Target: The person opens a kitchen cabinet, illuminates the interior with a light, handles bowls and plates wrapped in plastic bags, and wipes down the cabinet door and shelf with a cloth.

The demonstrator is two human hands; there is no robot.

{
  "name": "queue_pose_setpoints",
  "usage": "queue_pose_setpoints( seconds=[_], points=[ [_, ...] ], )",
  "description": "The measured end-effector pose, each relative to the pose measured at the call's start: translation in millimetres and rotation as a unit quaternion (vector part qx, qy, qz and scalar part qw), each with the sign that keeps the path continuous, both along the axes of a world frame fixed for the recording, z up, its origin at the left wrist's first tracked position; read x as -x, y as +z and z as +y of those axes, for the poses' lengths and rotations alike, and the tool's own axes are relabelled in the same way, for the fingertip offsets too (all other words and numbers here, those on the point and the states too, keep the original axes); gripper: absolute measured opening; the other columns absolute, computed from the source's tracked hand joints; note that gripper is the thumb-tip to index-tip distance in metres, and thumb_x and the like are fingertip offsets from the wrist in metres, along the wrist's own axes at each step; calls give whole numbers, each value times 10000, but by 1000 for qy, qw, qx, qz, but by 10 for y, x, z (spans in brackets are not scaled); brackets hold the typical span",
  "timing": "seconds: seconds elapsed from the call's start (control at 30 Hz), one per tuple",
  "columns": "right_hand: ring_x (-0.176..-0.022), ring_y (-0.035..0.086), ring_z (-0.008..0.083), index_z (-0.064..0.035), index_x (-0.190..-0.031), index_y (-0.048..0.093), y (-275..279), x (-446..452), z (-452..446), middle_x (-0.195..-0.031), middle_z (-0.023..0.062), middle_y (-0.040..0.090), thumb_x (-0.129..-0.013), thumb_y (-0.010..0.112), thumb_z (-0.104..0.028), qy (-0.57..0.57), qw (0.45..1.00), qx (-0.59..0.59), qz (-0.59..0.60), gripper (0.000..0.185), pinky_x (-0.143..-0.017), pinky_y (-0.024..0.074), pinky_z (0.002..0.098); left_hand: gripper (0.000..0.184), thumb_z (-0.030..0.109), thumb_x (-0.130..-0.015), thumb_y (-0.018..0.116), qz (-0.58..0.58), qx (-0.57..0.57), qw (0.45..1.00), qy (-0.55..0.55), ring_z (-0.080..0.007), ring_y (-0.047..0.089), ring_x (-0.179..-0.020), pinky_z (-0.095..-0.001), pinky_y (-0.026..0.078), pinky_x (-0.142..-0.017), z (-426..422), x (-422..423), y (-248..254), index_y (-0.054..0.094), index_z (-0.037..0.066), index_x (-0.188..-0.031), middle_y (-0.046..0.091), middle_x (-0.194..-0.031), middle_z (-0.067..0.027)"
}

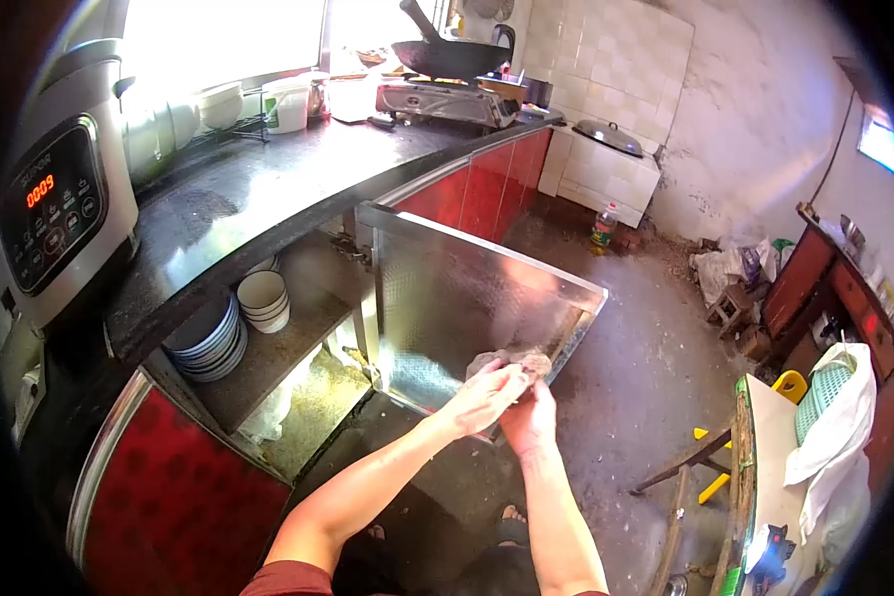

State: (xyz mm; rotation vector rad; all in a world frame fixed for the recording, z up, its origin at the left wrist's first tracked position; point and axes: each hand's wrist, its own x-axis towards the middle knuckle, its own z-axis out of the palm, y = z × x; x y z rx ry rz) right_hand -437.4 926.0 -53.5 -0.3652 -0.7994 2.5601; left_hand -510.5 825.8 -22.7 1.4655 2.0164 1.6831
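Both hands meet in front of an opened cabinet door (pixel 457 288), whose silvery inner face is turned toward me. Between them is a crumpled greyish-brown cloth (pixel 534 366). My left hand (pixel 485 399) is closed on the cloth from the left, with its fingers pointing right. My right hand (pixel 529 417) grips the same cloth from below. The cloth is close to the lower right part of the door; I cannot tell whether it touches. Inside the cabinet, a stack of plates (pixel 214 348) and a stack of bowls (pixel 264 301) stand on the shelf (pixel 298 343).
A dark countertop (pixel 268 199) runs above the cabinet, bearing a rice cooker (pixel 65 189) and a gas stove (pixel 447 102) with a wok (pixel 452 58). An oil bottle (pixel 604 226) stands on the floor. At right is a table (pixel 770 437) with a white bag (pixel 844 417).
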Motion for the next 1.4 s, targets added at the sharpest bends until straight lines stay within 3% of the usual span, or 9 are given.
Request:
queue_pose_setpoints(
  seconds=[0.1,0.27,0.43,0.7,0.87,1.0,1.1,1.27,1.4],
  points=[
    [-1039,574,218,-117,-1189,539,114,-32,51,-1136,46,592,-947,470,-310,-123,973,-156,120,317,-857,492,408,147,93,-902,576,-73,-138,986,63,-258,637,-918,-327,495,-853,-114,-15,471,655,2,-987,661,-968,-121],
    [-1026,538,140,-44,-1174,538,1090,63,-239,-1122,55,587,-901,590,-119,-253,828,-495,74,288,-901,439,295,281,0,-856,511,275,-178,860,392,-358,557,-1054,-405,451,-929,-138,913,906,564,11,-1131,584,-1117,-199],
    [-980,546,365,-41,-1053,574,1836,984,-330,-1073,161,600,-747,629,-116,-312,432,-846,11,320,-874,453,447,309,-23,-866,456,78,-383,856,339,-325,553,-1072,-383,417,-966,-364,1317,1137,529,-33,-1166,578,-1124,-190],
    [-942,637,327,-103,-1075,604,1894,1484,-115,-979,153,652,-776,622,-259,-89,375,-914,-127,338,-826,509,435,369,122,-912,497,311,-125,909,246,-334,435,-1268,-429,304,-1072,-379,1387,1028,511,77,-1278,501,-1330,-163],
    [-982,620,322,-168,-1213,594,1905,765,194,-1082,127,650,-781,668,-331,-120,446,-883,-79,468,-844,501,380,367,16,-827,584,229,-234,903,277,-343,517,-1123,-400,426,-959,-214,974,806,530,32,-1189,567,-1158,-169],
    [-734,640,135,-29,-1009,645,1877,310,407,-831,91,686,-872,641,-131,-196,714,-672,25,171,-703,504,283,302,93,-817,690,32,-256,952,162,-239,595,-922,-349,473,-848,-57,407,666,566,13,-1080,587,-1019,-126],
    [-797,610,148,-16,-970,627,2009,-130,255,-864,78,658,-874,657,-190,-280,691,-666,9,200,-739,490,301,462,167,-814,726,-80,-239,967,-29,-186,584,-998,-330,457,-902,2,-22,834,519,31,-1203,599,-1078,-93],
    [-993,556,154,-54,-1179,561,1940,-720,-137,-1092,61,593,-827,734,-267,-41,798,-601,19,447,-888,452,309,289,81,-901,595,-259,-277,918,-119,-110,573,-1006,-281,479,-882,-51,-384,946,555,36,-1184,617,-1093,-35],
    [-757,574,68,-36,-925,636,1425,-944,115,-822,7,631,-849,690,-142,34,896,-441,-39,141,-700,467,215,216,147,-949,516,-409,-214,882,-92,-179,628,-956,-320,528,-813,-365,-328,893,581,67,-1139,634,-1056,-66]
  ],
)
